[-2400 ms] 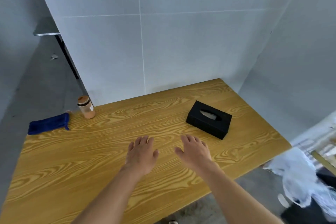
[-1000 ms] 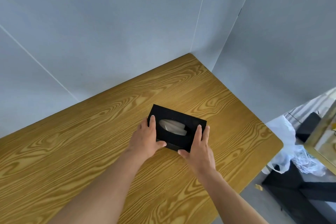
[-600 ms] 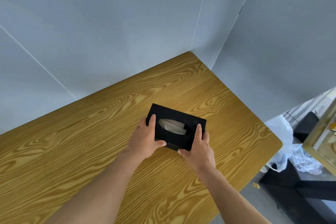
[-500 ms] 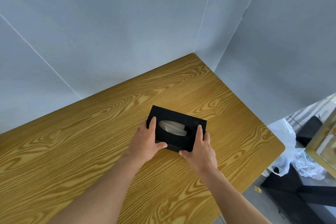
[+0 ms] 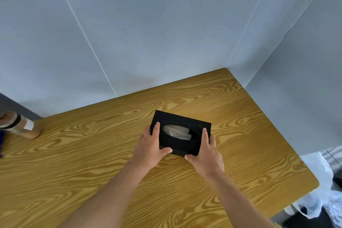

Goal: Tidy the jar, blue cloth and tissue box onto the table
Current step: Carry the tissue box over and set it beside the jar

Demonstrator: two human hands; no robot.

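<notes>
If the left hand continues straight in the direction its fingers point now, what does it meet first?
The left hand already grips the near-left end of the black tissue box. Its fingers point away toward the grey wall. Past the box, only bare table shows before the wall, though depth is hard to judge.

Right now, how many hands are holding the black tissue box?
2. The left hand grips the tissue box at its left end, and the right hand grips its right end, on the table.
</notes>
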